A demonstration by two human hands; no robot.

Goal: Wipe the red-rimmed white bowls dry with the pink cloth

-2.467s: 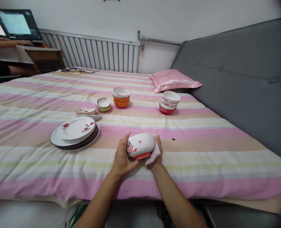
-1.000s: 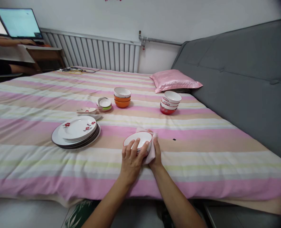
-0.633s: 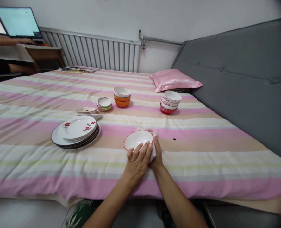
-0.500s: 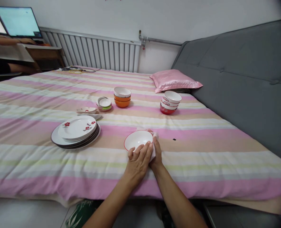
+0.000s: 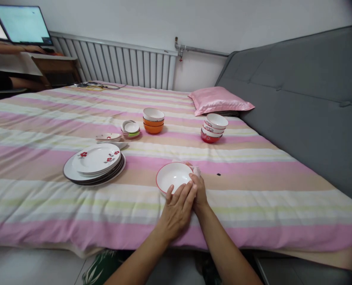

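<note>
A white bowl with a thin red rim (image 5: pixel 171 176) sits near the front of the bed, tilted slightly toward me. My left hand (image 5: pixel 177 209) grips its near right edge, with fingers laid over the rim and fingertips against the other hand. At the bowl's right side, my right hand (image 5: pixel 200 194) presses a crumpled white cloth or tissue (image 5: pixel 196 171) to the outer wall. Part of this cloth shows behind the rim; the rest is hidden by the bowl and fingers.
Left of the bowl stands a stack of plates (image 5: pixel 97 158), with small dishes (image 5: pixel 131 128) behind. Farther back are orange and white bowls (image 5: pixel 154 120) and red and white bowls (image 5: pixel 213 128). A pink pillow (image 5: pixel 220 99) lies by the grey headboard (image 5: pixel 297 83). A person's arm (image 5: pixel 6 48) rests at a desk.
My right hand has slid a little to the right and its fingers have curled in over the rim. My left hand has shifted slightly right and down along the bowl's edge.
</note>
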